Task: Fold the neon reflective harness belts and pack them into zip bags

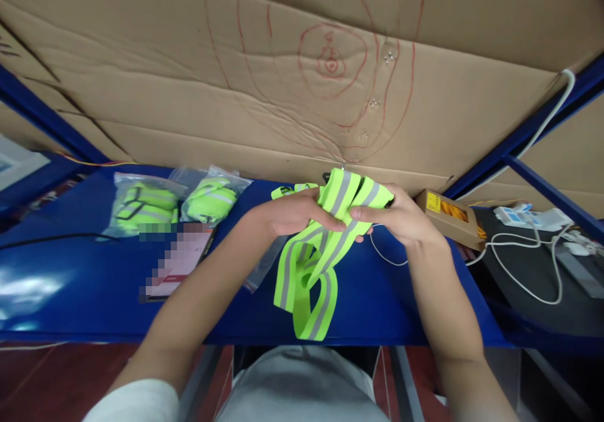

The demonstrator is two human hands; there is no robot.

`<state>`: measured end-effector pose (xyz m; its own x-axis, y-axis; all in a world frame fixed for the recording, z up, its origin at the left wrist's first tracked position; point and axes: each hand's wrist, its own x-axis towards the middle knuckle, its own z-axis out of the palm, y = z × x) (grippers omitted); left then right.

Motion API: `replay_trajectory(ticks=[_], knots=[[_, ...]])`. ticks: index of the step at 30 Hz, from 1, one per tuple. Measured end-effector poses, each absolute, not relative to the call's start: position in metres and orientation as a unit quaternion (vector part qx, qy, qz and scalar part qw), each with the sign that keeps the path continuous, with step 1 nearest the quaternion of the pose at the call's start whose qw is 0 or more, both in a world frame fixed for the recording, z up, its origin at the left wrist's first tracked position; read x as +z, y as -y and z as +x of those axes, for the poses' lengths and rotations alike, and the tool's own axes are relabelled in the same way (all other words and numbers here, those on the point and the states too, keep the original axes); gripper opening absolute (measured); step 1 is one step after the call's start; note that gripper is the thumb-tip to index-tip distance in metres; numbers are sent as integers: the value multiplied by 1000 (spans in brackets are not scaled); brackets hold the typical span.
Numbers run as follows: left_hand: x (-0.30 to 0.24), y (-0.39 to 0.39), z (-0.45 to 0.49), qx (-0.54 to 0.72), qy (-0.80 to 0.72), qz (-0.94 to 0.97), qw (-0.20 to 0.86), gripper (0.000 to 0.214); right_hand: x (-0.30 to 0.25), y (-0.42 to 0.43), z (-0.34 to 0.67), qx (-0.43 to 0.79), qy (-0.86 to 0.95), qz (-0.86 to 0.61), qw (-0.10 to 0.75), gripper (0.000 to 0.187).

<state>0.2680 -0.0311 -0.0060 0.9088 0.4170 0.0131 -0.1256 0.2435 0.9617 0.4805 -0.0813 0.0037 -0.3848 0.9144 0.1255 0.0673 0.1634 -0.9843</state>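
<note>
Gripping reflective strap bundle with left hand and right hand | loops dangling toward 6 o'clock | bagged vests lying at 9 o'clock on blue shelf

Left hand, right hand close together, fingers clenched.

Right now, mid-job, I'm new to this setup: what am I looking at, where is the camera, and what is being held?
No machine here: these are a person's two bare hands, seen from one camera worn on their head, looking forward and down. The left hand and right hand both grip a neon-yellow reflective strap vest, its loops hanging over the blue table. Left on the table lie two bagged vests and a blurred sheet. To the right are a small cardboard box and a white cable. A cardboard sheet with red pen marks rises behind.
</note>
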Motion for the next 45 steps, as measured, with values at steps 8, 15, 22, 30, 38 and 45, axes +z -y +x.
replay_trajectory(ticks=[8,15,22,30,38,45], knots=[[-14,32,277,226,-88,582,776,48,21,98,485,312,752,-373,446,34],[-19,32,272,238,-49,592,769,62,27,108,491,42,845,-349,404,41],[-18,34,280,304,-106,456,830,57,19,102,479,-122,859,-391,307,61],[-15,32,276,293,-203,489,796,42,23,86,513,195,868,-329,316,106],[-22,39,286,304,-204,511,778,45,10,74,488,317,726,-432,430,55],[-31,40,298,296,-185,506,789,48,10,76,501,287,661,-427,546,55]])
